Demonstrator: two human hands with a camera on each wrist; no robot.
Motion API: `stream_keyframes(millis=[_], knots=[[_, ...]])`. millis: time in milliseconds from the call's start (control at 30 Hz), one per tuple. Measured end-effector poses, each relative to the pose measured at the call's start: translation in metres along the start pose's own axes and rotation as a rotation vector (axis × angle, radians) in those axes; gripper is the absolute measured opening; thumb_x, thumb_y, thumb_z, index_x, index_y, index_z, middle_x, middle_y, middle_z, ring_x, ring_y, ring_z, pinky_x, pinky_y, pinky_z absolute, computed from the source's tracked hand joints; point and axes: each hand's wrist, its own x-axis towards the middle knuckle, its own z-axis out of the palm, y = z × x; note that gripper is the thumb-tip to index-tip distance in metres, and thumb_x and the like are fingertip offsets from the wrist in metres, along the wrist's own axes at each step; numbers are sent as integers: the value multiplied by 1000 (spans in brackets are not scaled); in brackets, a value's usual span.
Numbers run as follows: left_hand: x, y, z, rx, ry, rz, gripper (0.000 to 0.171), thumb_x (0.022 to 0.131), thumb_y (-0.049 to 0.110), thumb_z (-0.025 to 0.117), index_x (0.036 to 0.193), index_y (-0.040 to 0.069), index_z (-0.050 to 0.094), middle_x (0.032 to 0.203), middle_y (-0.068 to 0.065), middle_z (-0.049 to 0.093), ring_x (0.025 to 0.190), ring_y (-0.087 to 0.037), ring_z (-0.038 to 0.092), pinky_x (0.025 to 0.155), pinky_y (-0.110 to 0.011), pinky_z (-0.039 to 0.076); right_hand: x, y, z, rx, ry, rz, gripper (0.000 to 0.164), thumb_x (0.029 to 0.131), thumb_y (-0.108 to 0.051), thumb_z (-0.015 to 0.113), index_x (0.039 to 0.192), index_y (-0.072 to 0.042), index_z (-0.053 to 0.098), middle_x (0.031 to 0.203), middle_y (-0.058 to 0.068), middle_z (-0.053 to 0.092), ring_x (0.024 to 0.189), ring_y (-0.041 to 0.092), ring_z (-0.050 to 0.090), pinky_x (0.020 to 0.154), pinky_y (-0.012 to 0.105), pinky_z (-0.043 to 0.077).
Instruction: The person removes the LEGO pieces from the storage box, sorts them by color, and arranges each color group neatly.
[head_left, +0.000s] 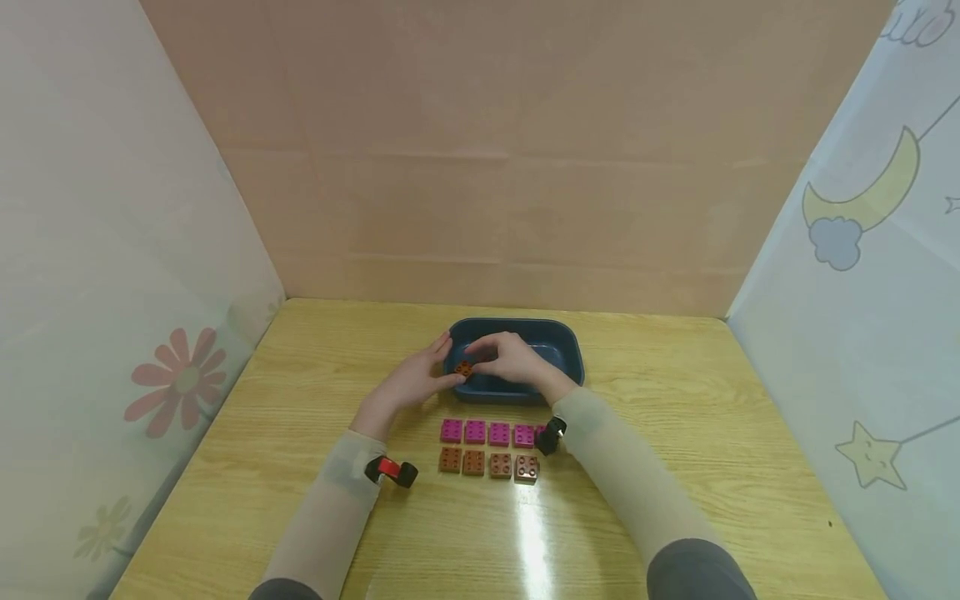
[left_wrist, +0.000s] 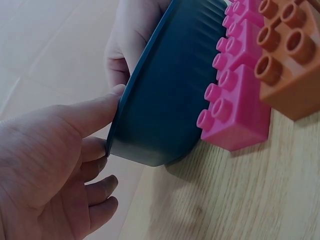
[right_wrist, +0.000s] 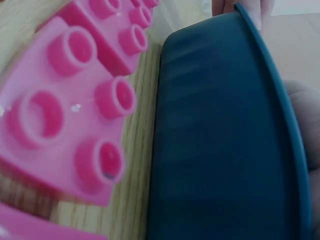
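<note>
A dark blue plastic bin stands toward the back of the table. My left hand grips its left end, the thumb on the near rim and the fingers round the left side. Reaching in from the right, my right hand has its thumb and forefinger at an orange toy brick at the bin's left end, and seems to pinch it. The bin wall hides most of that hand in the right wrist view. In front of the bin lies a row of pink bricks, with a row of orange bricks nearer me.
The wooden table has a brown panel behind it. A white sheet with flowers hangs on the left, and one with a moon and star on the right. My right wrist camera partly covers the pink row's right end.
</note>
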Motion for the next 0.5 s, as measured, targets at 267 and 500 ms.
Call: stream_keyframes(millis=[267,500], knots=[[-1,-1,0,-6,0,-6,95,104,54,66,172,12,16,180,-7,8,160,-35,23,126,-59,28,8,6,3,-6,-15,22,35,101,-16,77,135,-11,75,136,7,72,124,25,68,100,44,58],[-2,0,-1,-12,4,-5,94,104,54,66,172,12,16,180,-6,8,160,-36,24,125,-60,29,9,7,5,-20,-47,4,40,100,-13,78,139,-8,72,139,9,71,124,26,69,102,42,58]])
